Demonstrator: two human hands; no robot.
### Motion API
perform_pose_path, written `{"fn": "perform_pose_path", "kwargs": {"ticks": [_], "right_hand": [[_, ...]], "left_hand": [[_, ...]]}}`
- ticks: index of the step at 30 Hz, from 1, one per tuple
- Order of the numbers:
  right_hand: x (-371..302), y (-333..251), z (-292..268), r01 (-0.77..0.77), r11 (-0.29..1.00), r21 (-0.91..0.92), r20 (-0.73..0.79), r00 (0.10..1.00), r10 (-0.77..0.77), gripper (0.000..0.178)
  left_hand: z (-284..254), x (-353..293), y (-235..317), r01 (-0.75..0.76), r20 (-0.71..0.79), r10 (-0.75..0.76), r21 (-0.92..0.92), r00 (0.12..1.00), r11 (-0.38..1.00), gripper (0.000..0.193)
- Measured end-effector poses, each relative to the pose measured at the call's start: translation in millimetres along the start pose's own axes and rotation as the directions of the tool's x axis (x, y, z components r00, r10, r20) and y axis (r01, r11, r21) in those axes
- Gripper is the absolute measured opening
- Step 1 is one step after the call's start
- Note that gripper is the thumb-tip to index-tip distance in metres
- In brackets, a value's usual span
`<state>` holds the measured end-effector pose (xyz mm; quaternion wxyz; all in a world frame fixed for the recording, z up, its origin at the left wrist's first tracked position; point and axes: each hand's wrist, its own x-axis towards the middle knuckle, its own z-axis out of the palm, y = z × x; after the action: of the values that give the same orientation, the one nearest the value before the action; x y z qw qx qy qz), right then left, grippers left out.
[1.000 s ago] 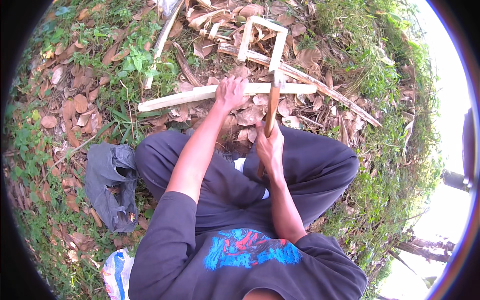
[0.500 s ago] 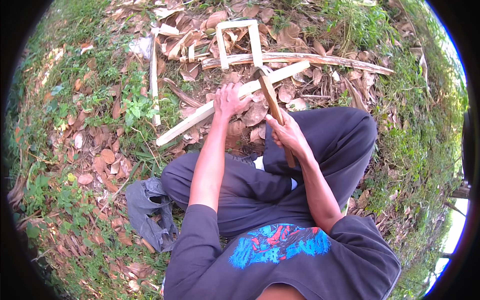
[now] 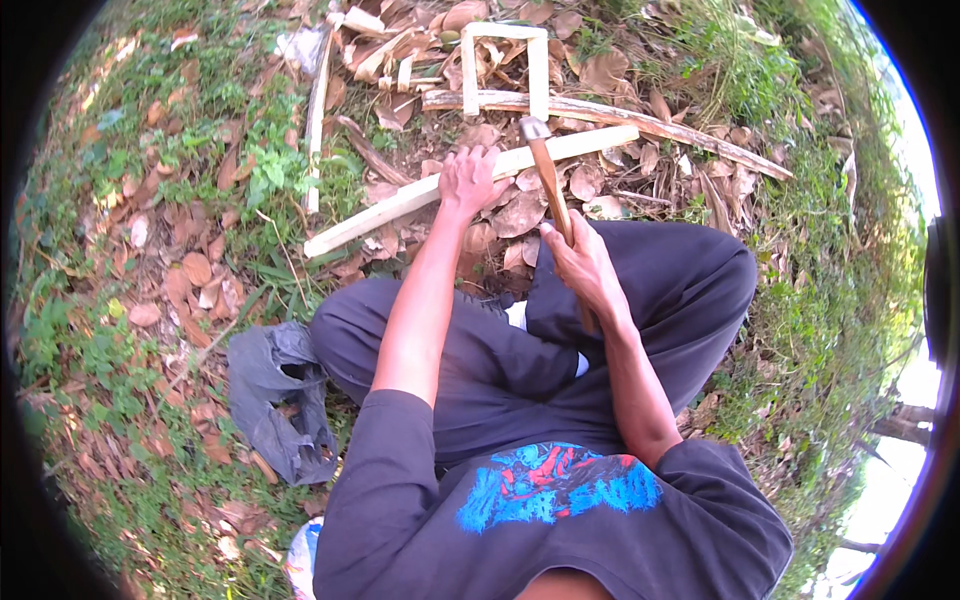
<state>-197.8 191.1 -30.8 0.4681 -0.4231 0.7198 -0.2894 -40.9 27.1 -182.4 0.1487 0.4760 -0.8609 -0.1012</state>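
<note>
**Hammer in your right grip, pale strip under your left**

In the head view, your right grip is wrapped around the wooden handle of the hammer. The handle crosses above the pale wooden strip, with the metal head past its far edge; you cannot tell whether they touch. Your left grip clasps the strip near its middle, fingers over that far edge.

The strip slants on leafy ground beyond your crossed legs, its left end nearer you. That end lies just beside the near end of a thin stick. On the far side, the gap to a bark-edged stick narrows rightward. A three-sided pale frame opens toward you, its right leg close to the hammer head. More room, strewn with dry leaves, separates strip and legs. A grey bag sits beside your left knee.
</note>
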Motion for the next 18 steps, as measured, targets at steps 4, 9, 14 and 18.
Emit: {"fn": "perform_pose_path", "kwargs": {"ticks": [4, 9, 14, 18], "right_hand": [[-3.8, -10.7, 11.3, -0.085, 0.989, 0.122, 0.032, 0.996, 0.082, 0.033], [-1.9, 4.1, 15.0, -0.209, 0.977, -0.05, 0.009, 0.978, 0.21, 0.035], [-10.7, 26.7, 17.6, -0.094, 0.995, -0.042, -0.075, 0.993, 0.091, 0.028], [-10.0, 3.0, 9.2, -0.03, 0.972, -0.233, -0.036, 0.999, 0.022, 0.03]], "left_hand": [[8.7, -2.9, -3.9, -0.016, -0.077, 0.016, 0.002, 0.997, 1.0, 0.053], [10.1, -1.5, -6.1, 0.013, -0.005, -0.012, 0.023, 1.0, 1.0, 0.055], [15.3, -3.9, -4.7, 0.015, -0.036, -0.014, 0.025, 0.999, 1.0, 0.054], [18.6, -3.5, -7.9, 0.033, -0.038, -0.031, 0.031, 0.999, 0.999, 0.059]]}}
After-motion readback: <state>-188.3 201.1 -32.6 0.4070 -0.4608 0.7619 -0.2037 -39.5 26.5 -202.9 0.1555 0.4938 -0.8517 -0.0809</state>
